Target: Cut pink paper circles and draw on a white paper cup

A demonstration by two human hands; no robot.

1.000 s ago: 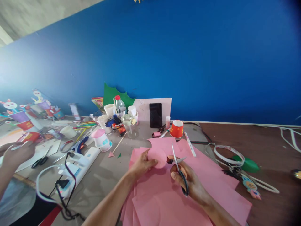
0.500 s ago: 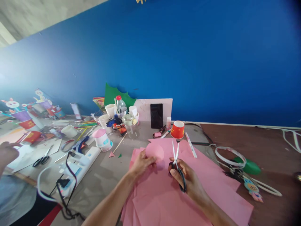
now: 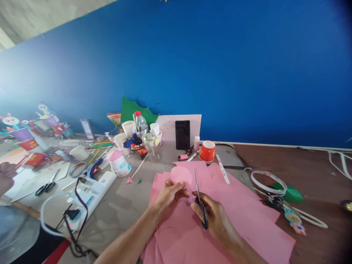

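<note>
Between the thumb and fingers of my left hand (image 3: 172, 194) is a round pink paper disc (image 3: 181, 175), held above the pink paper sheets (image 3: 187, 234). My right hand (image 3: 216, 212) grips black-handled scissors (image 3: 197, 183), whose blades point up and away and look closed together. The blades stand just right of the disc, apart from it. Under both hands the pink sheets lie in an overlapping, uneven stack.
Behind the sheets stand a red paper cup (image 3: 207, 151), a marker (image 3: 222, 169) and a dark phone (image 3: 182, 135). Leftward are a glass jar (image 3: 153, 146), a pink-topped cup (image 3: 118, 163), a power strip (image 3: 93, 200) and other scissors (image 3: 47, 186). Another person's hand (image 3: 6, 178) shows at far left.
The scissors' blades have gone from spread to closed. My right hand has moved left, nearer the disc, and my left fingers have shifted on the paper.
</note>
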